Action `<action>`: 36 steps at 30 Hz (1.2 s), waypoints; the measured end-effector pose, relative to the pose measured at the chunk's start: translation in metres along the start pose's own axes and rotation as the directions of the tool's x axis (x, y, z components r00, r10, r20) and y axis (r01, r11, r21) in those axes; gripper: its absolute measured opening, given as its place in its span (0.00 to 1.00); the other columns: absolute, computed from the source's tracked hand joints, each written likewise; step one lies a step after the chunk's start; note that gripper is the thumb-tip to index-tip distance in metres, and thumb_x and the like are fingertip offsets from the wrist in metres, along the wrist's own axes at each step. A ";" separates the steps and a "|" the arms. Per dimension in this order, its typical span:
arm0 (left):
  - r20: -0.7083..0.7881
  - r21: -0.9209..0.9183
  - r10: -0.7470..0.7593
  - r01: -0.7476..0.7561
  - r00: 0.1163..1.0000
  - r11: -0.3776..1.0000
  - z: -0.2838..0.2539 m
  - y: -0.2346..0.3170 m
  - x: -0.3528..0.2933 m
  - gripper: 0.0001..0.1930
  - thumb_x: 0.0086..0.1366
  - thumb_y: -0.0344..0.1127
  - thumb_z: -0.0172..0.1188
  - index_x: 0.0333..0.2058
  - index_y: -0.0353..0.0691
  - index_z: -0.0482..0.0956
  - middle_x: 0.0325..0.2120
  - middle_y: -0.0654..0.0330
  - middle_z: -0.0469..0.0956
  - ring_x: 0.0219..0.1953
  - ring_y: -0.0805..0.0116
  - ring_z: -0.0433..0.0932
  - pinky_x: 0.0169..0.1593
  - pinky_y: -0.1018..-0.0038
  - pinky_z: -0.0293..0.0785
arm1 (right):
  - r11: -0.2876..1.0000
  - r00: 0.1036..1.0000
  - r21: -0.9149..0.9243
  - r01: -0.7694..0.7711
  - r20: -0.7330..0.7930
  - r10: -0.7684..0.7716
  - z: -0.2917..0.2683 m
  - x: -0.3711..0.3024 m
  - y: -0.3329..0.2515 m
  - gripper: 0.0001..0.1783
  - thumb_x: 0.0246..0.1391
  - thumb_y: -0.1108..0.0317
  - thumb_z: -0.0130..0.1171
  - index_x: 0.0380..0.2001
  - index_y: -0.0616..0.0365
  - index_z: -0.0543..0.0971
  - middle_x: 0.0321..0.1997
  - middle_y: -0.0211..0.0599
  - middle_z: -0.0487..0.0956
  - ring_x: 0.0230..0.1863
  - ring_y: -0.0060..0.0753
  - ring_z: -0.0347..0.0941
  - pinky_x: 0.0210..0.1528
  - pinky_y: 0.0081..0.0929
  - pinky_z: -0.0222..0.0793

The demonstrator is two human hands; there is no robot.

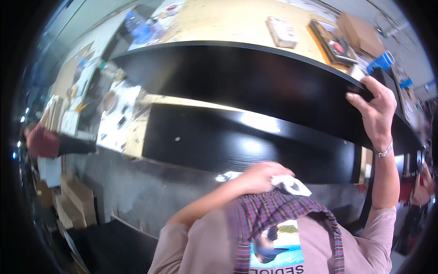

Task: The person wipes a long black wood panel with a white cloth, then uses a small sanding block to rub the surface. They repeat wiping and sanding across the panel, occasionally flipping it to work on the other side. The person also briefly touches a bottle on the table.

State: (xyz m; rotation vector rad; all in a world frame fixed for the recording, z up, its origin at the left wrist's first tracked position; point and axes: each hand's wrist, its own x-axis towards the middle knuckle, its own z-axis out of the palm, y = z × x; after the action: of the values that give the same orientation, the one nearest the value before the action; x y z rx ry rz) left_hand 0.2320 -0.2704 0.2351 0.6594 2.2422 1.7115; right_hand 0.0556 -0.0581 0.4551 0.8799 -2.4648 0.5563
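Note:
A long black board (pixel 237 75) is tilted up on its edge across the worktable. My right hand (pixel 378 107) grips its upper edge near the right end, thumb on the near face. On this side of it, a second black board (pixel 200 144) lies flat, its glossy face reflecting light. At the near edge of the flat board, my left hand (pixel 262 177) is closed on a white cloth (pixel 294 186), which sticks out on both sides of the fingers.
The pale wooden tabletop (pixel 219 20) carries a small whitish block (pixel 281 32), a dark tray (pixel 335 43) and a cardboard box (pixel 360 34) at the far right. A plastic bottle (pixel 138 28) is at the far left. People stand at both sides, one in a dark red top (pixel 43 141).

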 end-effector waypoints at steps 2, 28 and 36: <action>-0.485 0.008 -0.175 0.204 0.857 0.979 -0.053 0.017 -0.011 0.22 0.60 0.30 0.66 0.54 0.39 0.80 0.43 0.54 0.85 0.49 0.62 0.83 0.53 0.65 0.79 | 0.998 0.996 -0.041 0.052 -0.066 -0.054 -0.019 -0.001 0.006 0.21 0.37 0.63 0.78 0.33 0.62 0.82 0.28 0.43 0.80 0.31 0.43 0.77 0.40 0.32 0.72; 0.820 -0.043 0.245 -0.370 0.518 0.928 0.241 -0.004 0.198 0.20 0.63 0.32 0.60 0.54 0.54 0.84 0.43 0.52 0.84 0.50 0.51 0.80 0.53 0.60 0.74 | 0.977 0.977 -0.008 0.212 -0.027 -0.212 -0.073 -0.012 0.028 0.16 0.40 0.65 0.76 0.28 0.60 0.80 0.23 0.42 0.79 0.26 0.42 0.79 0.32 0.35 0.73; 0.345 0.185 0.371 -0.450 0.862 0.874 0.177 0.027 0.170 0.14 0.58 0.31 0.61 0.42 0.52 0.86 0.38 0.58 0.81 0.43 0.58 0.78 0.47 0.58 0.67 | 0.973 0.974 0.052 0.227 0.006 -0.227 -0.051 0.004 0.014 0.15 0.42 0.64 0.75 0.25 0.59 0.78 0.21 0.42 0.77 0.25 0.46 0.78 0.31 0.38 0.72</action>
State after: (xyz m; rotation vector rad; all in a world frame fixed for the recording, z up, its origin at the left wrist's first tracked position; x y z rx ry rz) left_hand 0.1697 -0.0313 0.2240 1.4543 2.2298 1.3552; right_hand 0.0578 -0.0237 0.4953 1.1703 -2.3274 0.5352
